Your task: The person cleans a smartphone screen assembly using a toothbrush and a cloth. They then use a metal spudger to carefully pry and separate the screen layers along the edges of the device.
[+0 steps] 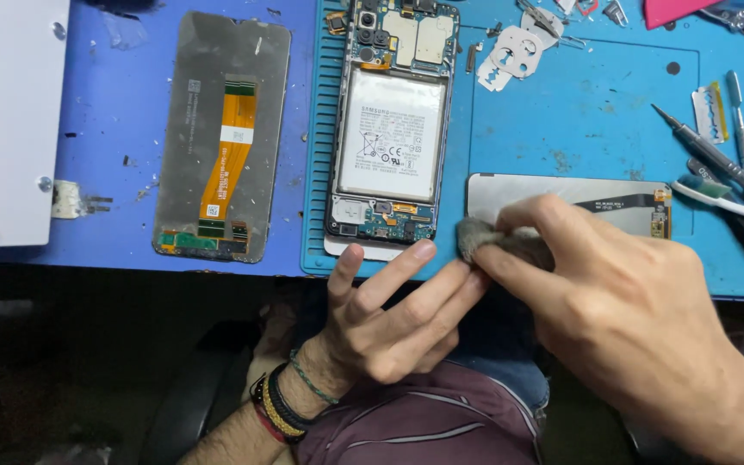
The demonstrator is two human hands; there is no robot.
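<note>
Illumination is bright and even over the blue rubber work mat (579, 112) on the bench, apparently from overhead; shadows there are short and soft. The near band below the bench edge falls dim, almost black at near left. Mild glare shows on the silvery rectangular panel (510, 194) and the white flat plate (6, 120) at far left. Focus is sharp across the mat. The right hand (613, 293) is slightly soft, close to the lens. Edge distortion is slight.

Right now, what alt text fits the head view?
The right hand rubs a grey cloth on a screen panel, with the left hand steadying its edge. An opened phone lies beside it on a blue mat.
</note>
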